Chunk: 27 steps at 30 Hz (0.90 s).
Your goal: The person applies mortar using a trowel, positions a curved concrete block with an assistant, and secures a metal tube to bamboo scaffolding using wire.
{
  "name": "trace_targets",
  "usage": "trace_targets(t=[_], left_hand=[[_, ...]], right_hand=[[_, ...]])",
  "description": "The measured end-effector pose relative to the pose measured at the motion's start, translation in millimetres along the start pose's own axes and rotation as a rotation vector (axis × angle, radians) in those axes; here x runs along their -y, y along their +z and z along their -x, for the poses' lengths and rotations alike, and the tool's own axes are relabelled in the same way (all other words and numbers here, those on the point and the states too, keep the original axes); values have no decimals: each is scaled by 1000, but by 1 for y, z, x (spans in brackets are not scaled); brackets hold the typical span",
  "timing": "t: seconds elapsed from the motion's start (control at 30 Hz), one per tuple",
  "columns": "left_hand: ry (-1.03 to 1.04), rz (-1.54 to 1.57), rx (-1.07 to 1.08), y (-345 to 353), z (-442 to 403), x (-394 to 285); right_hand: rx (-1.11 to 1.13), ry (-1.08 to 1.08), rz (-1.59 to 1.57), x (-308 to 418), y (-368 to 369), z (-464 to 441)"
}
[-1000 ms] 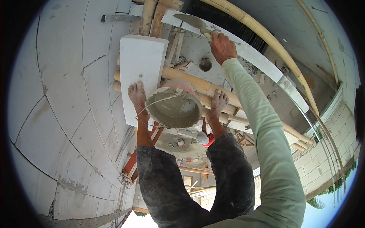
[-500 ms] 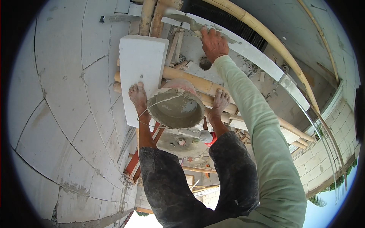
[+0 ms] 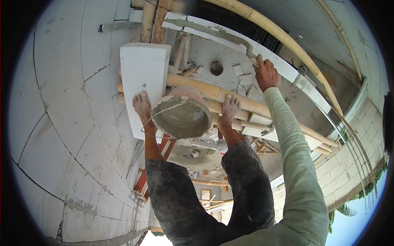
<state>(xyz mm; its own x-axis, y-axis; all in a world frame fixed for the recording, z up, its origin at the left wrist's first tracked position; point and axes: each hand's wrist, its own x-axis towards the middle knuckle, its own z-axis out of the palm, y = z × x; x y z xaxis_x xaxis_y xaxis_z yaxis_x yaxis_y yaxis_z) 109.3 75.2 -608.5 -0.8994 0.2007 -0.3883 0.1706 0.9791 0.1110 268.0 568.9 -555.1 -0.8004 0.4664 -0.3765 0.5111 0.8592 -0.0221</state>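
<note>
My right hand (image 3: pixel 266 74) is closed around the handle of a mortar-coated trowel (image 3: pixel 251 54). The trowel's blade rests on the narrow top of a white block wall (image 3: pixel 289 70). Wet grey mortar (image 3: pixel 213 31) lies in a strip along that top, to the left of the trowel. Between my bare feet stands a bucket (image 3: pixel 180 117) with grey mortar inside and a wire handle. My left foot is on a loose white block (image 3: pixel 143 67). My left hand is out of view.
Bamboo poles (image 3: pixel 246 104) run under my right foot, high above a lower floor. A curved bamboo pole (image 3: pixel 271 26) passes beyond the block wall. A large block wall (image 3: pixel 65 115) rises on the left. Below, a person's pale head covering (image 3: pixel 221 145) shows partly behind my leg.
My right hand and the trowel have moved right along the wall top, from its left part towards the middle. A longer strip of mortar now shows there.
</note>
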Motion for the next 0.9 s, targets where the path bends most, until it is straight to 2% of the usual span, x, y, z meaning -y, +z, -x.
trace_targets(t=[0.1, 0.17, 0.2, 0.33, 0.43, 0.53, 0.6, 0.7, 0.77, 0.8, 0.9], left_hand=[[44, 70, -74, -7, 6, -13], [251, -225, -151, -16, 6, -21], [281, -223, -199, -17, 5, -23], [260, -153, -180, -28, 5, -36], [103, -39, -10, -43, 13, -50], [165, -145, -9, -48, 29, -51], [178, -141, -24, -57, 42, -62], [188, 42, -68, -84, 82, -101], [195, 168, -118, -137, 117, -120], [214, 182, -194, -197, 132, -116], [172, -54, -661, -449, 160, -44]], right_hand=[[-13, 39, 60, -23, 6, 12], [43, 71, 21, -32, 1, 20], [55, 88, 17, -37, 3, 22], [49, 79, 28, -57, 9, 32], [-13, 94, -12, -65, 9, 41], [14, 66, 15, -69, 2, 43], [-9, 112, -88, -63, -12, 49], [-51, 79, -219, -52, -38, 63], [-75, 58, -289, -43, -50, 72], [-92, 35, -362, -36, -56, 77], [-54, -116, -553, -9, -81, 96]])
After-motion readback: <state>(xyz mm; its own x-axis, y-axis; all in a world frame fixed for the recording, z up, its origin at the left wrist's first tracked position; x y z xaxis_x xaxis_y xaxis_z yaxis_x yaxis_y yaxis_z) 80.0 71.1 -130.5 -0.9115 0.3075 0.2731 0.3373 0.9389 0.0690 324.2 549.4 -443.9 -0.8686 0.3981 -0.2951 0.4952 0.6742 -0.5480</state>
